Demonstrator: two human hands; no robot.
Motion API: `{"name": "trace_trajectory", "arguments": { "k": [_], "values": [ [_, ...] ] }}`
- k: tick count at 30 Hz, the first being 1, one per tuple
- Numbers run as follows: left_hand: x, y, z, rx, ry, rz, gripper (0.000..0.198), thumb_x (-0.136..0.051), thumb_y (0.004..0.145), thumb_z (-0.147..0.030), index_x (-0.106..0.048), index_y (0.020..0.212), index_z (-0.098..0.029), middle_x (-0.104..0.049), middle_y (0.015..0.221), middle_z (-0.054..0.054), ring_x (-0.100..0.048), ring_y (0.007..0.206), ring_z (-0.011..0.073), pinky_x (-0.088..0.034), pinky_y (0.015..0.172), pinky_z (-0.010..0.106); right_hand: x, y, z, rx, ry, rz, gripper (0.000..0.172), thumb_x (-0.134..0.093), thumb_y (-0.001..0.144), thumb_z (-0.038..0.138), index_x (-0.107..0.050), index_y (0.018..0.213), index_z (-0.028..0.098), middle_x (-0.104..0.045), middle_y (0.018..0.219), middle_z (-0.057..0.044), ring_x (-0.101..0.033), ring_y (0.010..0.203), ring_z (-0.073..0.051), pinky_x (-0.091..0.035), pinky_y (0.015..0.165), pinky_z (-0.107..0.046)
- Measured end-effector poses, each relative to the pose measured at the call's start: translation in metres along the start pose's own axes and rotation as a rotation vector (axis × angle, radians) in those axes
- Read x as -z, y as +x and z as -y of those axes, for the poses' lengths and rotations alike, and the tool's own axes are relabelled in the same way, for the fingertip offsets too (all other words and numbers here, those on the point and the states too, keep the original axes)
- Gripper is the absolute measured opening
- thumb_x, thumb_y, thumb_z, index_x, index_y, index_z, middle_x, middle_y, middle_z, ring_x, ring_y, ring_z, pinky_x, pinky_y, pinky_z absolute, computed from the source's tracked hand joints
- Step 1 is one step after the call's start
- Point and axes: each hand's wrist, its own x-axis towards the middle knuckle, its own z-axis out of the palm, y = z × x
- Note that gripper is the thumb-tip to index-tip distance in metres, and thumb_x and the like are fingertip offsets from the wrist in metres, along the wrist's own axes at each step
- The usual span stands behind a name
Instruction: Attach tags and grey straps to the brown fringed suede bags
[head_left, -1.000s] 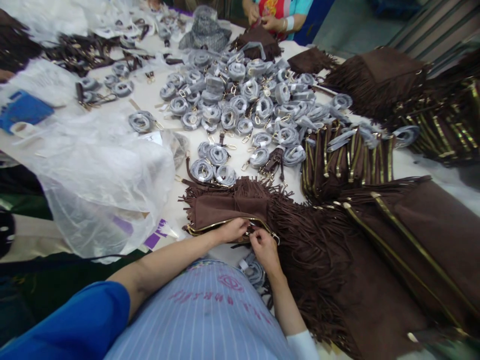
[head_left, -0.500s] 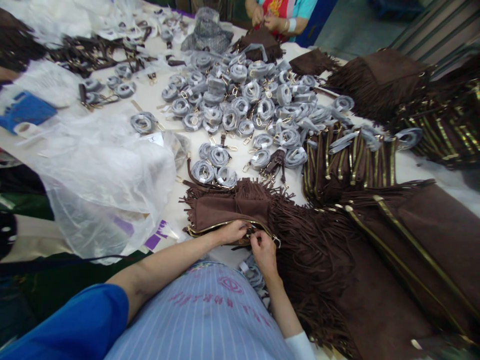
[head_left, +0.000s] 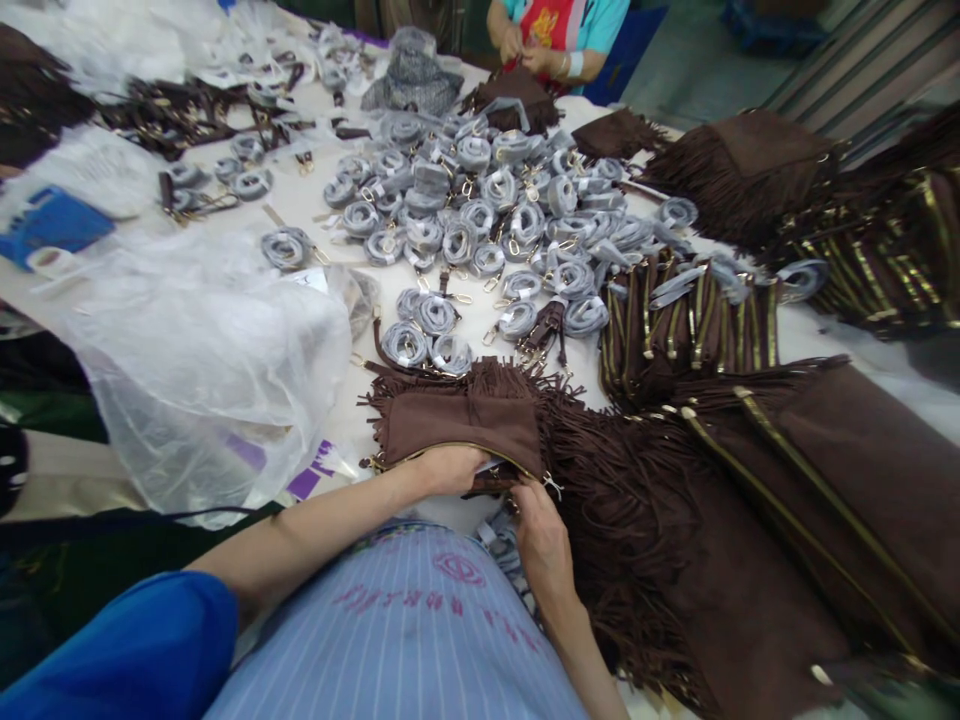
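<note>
A brown fringed bag (head_left: pixel 457 420) lies on the table in front of me, its gold zipper side toward my body and its mouth parted. My left hand (head_left: pixel 454 468) reaches into the mouth, so its fingers are hidden inside. At the right end of the opening, my right hand (head_left: pixel 541 525) pinches the zipper edge between thumb and fingers. Just beyond the bag lie coiled straps in grey wrapping (head_left: pixel 431 335) with gold clips. A dark brown strap (head_left: pixel 390 350) runs along the bag's far left corner.
More wrapped straps (head_left: pixel 480 200) are heaped mid-table. Brown zippered bags (head_left: pixel 690 320) are stacked to the right, with large fringed pieces (head_left: pixel 750 560) nearer me. Clear plastic sheeting (head_left: pixel 210 350) covers the left. A co-worker's hands (head_left: pixel 529 55) are busy at the far side.
My left hand has gone deeper into the bag, hiding its fingers. My right hand has shifted slightly right and down, from the middle of the opening to its right end.
</note>
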Motion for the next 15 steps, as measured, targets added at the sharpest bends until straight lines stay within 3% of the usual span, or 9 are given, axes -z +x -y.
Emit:
{"name": "trace_trajectory", "arguments": {
  "k": [3, 6, 10, 12, 15],
  "values": [
    [0.009, -0.014, -0.015, 0.036, 0.132, 0.037, 0.018, -0.051, 0.080, -0.012, -0.067, 0.087, -0.016, -0.068, 0.089, 0.011, -0.064, 0.085, 0.0253, -0.050, 0.076, 0.032, 0.003, -0.007, 0.003, -0.011, 0.178, -0.053, 0.026, -0.034, 0.084, 0.010, -0.056, 0.085, 0.024, -0.064, 0.100, -0.007, -0.058, 0.096, -0.021, -0.044, 0.085, -0.033],
    [0.010, -0.020, -0.025, -0.075, 0.131, -0.018, 0.016, -0.049, 0.079, -0.010, -0.064, 0.079, -0.016, -0.063, 0.088, 0.010, -0.061, 0.082, 0.0225, -0.048, 0.072, 0.030, 0.004, -0.003, 0.009, -0.039, 0.389, -0.140, 0.020, -0.038, 0.086, 0.013, -0.051, 0.077, 0.024, -0.061, 0.087, -0.003, -0.057, 0.085, -0.019, -0.043, 0.078, -0.031],
    [0.004, -0.017, -0.025, -0.280, -0.264, -0.061, 0.012, -0.050, 0.075, -0.008, -0.054, 0.067, -0.015, -0.056, 0.081, 0.004, -0.054, 0.077, 0.0149, -0.044, 0.072, 0.024, 0.006, 0.012, 0.023, 0.001, 0.541, -0.150, 0.018, -0.044, 0.085, 0.016, -0.049, 0.071, 0.024, -0.055, 0.077, -0.001, -0.053, 0.075, -0.018, -0.042, 0.070, -0.029],
    [-0.001, -0.013, -0.021, -0.276, -0.530, -0.033, 0.010, -0.051, 0.074, -0.010, -0.051, 0.065, -0.015, -0.052, 0.073, 0.000, -0.049, 0.070, 0.0117, -0.041, 0.067, 0.021, 0.008, 0.021, 0.031, 0.029, 0.545, -0.143, 0.018, -0.045, 0.085, 0.017, -0.049, 0.069, 0.024, -0.055, 0.076, -0.001, -0.053, 0.075, -0.018, -0.042, 0.070, -0.029],
    [-0.010, -0.010, -0.015, -0.157, -0.905, 0.020, 0.011, -0.057, 0.077, -0.022, -0.053, 0.071, -0.013, -0.047, 0.065, -0.004, -0.043, 0.062, 0.0091, -0.037, 0.059, 0.020, 0.008, 0.031, 0.040, 0.066, 0.530, -0.146, 0.020, -0.046, 0.085, 0.018, -0.049, 0.066, 0.023, -0.056, 0.078, -0.001, -0.054, 0.077, -0.017, -0.042, 0.071, -0.029]
  ]
}}
